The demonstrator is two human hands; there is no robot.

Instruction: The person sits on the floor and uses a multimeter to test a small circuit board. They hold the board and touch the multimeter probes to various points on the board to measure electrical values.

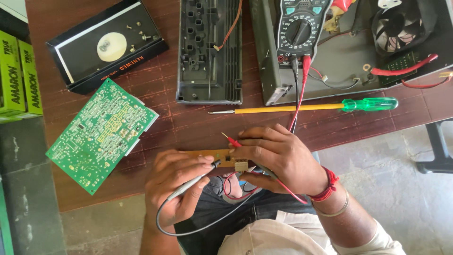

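My left hand [177, 186] grips a grey-black test probe [198, 177] like a pen, its tip touching a small brown circuit board [214, 156] held at the table's front edge. My right hand [278, 160] holds that board at its right end and also pinches a red test probe [232, 140], whose metal tip points left over the board. Black and red leads [298, 94] run from the probes up to a multimeter [298, 28] with a round dial at the back.
A large green circuit board [99, 134] lies at the left. A long screwdriver with a yellow shaft and green handle [306, 107] lies across the middle. Behind it are a dark plastic casing [210, 52], an open metal chassis with a fan [394, 28], a black tray of screws [106, 45], and green boxes [19, 75].
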